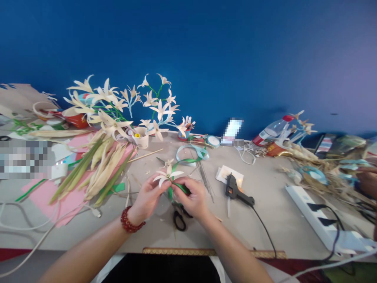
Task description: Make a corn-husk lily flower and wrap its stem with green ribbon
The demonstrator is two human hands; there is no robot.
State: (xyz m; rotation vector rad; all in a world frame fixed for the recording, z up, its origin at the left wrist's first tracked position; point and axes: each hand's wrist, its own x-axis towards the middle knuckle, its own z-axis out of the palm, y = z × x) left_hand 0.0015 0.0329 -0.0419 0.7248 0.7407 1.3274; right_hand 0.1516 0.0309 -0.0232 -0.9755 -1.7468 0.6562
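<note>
My left hand [149, 195], with a red bead bracelet [129, 220] at the wrist, pinches a handmade flower [167, 175] with pale narrow petals, just below its head. Close beside it, my right hand [191, 194] has its fingers closed on green ribbon [179, 187] at the flower's base. Part of the ribbon is hidden by my fingers. Black-handled scissors [179, 220] lie on the table under my hands, their blades mostly covered. Behind the hands sit a loop of light blue ribbon [193, 153] and several thin wires [203, 175].
Right of my hands, a black glue gun [234, 186] rests on a white pad. Further right are a white power strip [309, 216] and a plastic bottle [272, 131]. Corn husks [103, 171] lie on pink paper [44, 196] at left. Finished flowers [106, 92] stand in cups behind.
</note>
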